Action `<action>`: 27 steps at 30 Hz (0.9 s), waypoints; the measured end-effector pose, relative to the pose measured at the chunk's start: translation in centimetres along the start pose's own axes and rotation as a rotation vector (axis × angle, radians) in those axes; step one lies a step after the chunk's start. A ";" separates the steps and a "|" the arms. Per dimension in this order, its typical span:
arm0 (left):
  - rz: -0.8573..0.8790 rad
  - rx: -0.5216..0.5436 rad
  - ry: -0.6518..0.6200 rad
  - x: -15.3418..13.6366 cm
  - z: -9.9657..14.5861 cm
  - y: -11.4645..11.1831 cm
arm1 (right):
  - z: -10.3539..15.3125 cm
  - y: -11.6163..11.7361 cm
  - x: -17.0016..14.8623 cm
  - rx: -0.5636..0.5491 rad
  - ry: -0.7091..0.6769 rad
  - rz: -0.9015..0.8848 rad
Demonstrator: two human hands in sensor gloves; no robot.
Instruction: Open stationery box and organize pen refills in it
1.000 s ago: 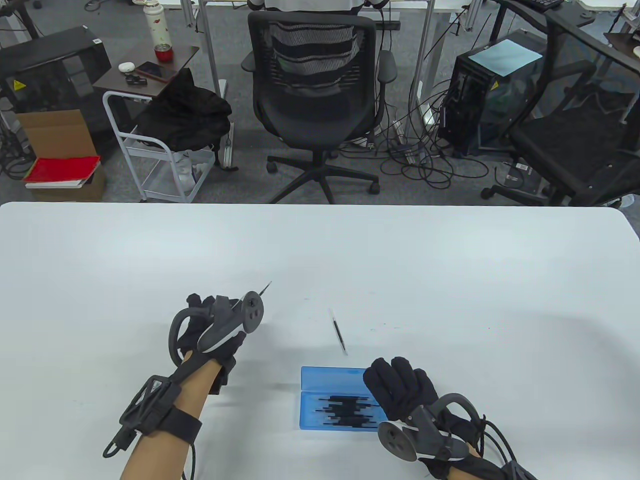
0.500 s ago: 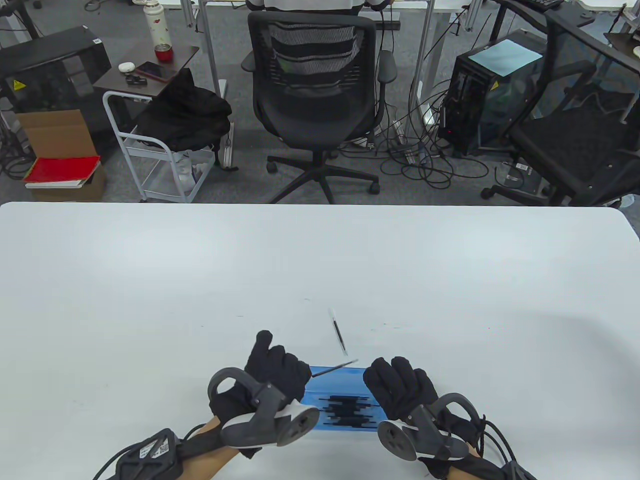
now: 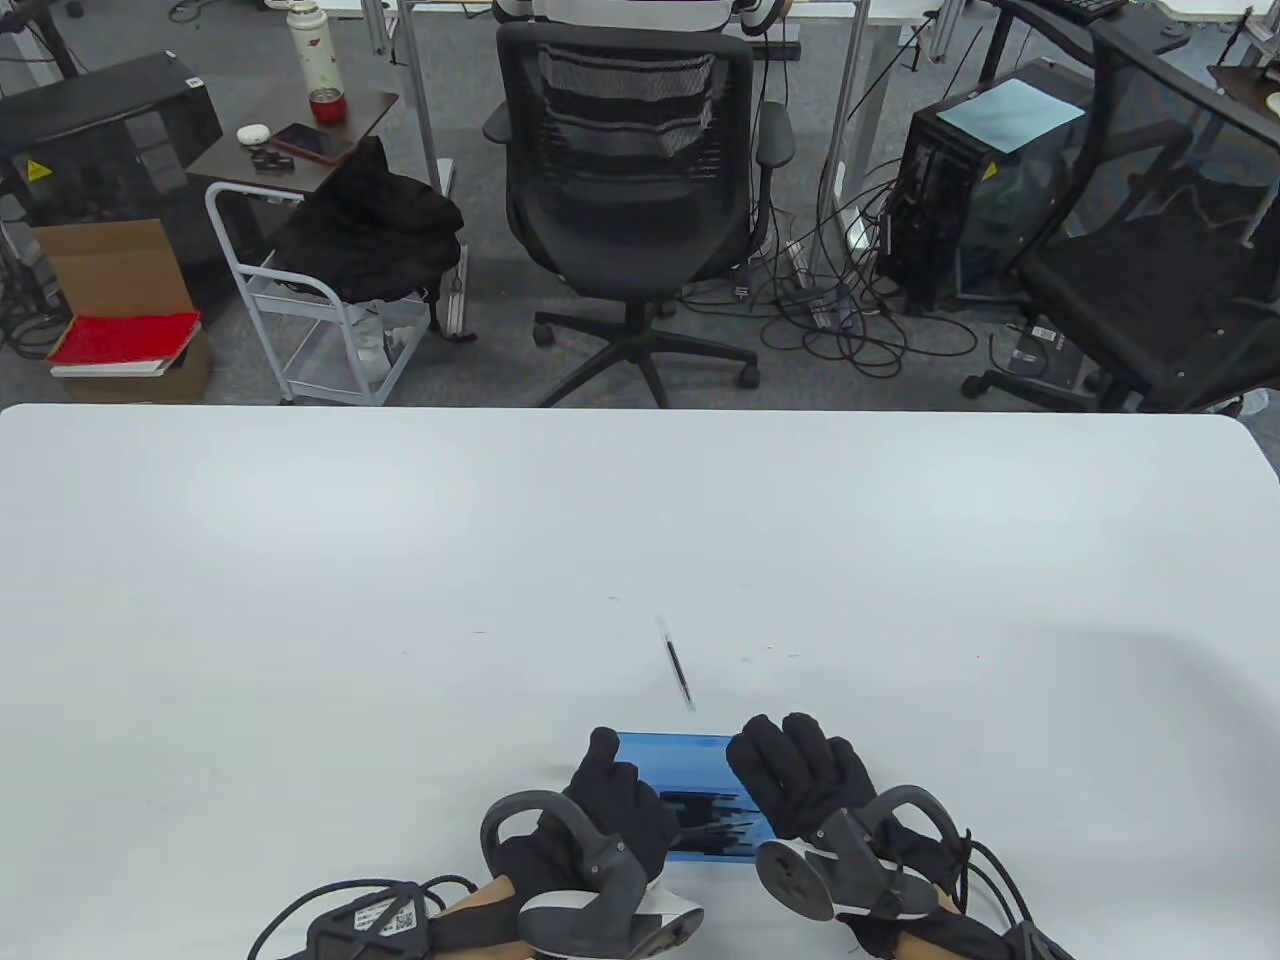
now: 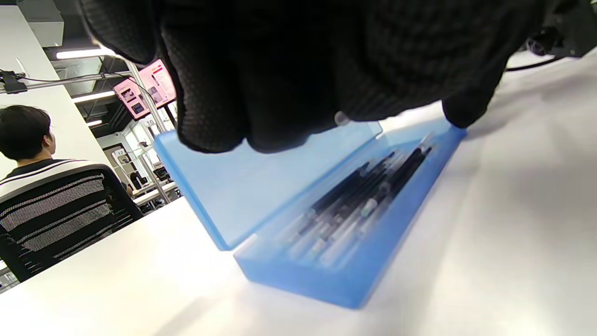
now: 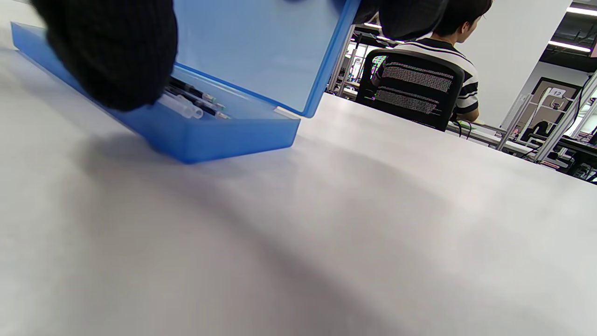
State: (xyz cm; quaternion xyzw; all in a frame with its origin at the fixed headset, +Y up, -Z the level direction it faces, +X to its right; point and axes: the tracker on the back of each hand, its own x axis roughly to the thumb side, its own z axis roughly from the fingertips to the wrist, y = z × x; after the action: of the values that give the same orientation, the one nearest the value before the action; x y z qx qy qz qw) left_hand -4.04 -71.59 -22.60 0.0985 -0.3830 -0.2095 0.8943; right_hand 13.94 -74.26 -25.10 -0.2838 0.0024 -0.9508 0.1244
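The blue stationery box [image 3: 690, 757] lies open near the table's front edge, its lid [image 4: 261, 182] tilted up. Several dark pen refills [image 4: 354, 196] lie in its base [image 5: 224, 135]. My left hand [image 3: 620, 805] hovers over the box's left half with curled fingers [image 4: 280, 70]; a clear refill end seems to peek from the fingertips. My right hand [image 3: 800, 775] grips the right end, thumb [image 5: 107, 56] at the base's front and fingers behind the lid [image 5: 256, 42]. One loose refill [image 3: 677, 665] lies on the table just beyond the box.
The white table [image 3: 400, 520] stretches wide to the left, right and far side. Beyond its far edge stands a black office chair [image 3: 630, 150] with a seated person [image 4: 28, 135], a white cart [image 3: 300, 330] and a computer tower [image 3: 950, 230].
My left hand carried a refill from the table's left towards me and to the right, ending over the box. The lid now stands more upright. The right hand and loose refill stayed put.
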 end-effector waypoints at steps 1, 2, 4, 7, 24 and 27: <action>-0.011 -0.005 -0.001 0.2 -0.2 -0.2 | 0.0 0.0 0.0 0.000 0.000 0.000; -0.022 -0.006 -0.008 0.4 -0.4 -0.4 | 0.0 0.0 0.0 0.000 0.000 0.000; -0.044 -0.022 -0.011 0.8 -0.8 -0.7 | 0.0 0.0 0.0 0.000 0.000 0.000; -0.081 -0.015 -0.011 1.3 -1.2 -1.2 | 0.0 0.0 0.0 0.000 0.000 0.000; 0.016 0.000 0.010 -0.1 -1.4 -1.0 | 0.0 0.0 0.0 0.000 0.001 0.004; 0.149 0.042 0.044 -2.2 -0.9 0.5 | 0.0 0.0 0.0 0.000 0.001 0.003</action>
State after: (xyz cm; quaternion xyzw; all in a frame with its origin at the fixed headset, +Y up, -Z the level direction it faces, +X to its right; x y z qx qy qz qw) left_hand -4.58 -70.13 -24.52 0.0932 -0.3737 -0.1321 0.9134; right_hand 13.93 -74.25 -25.09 -0.2833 0.0031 -0.9507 0.1260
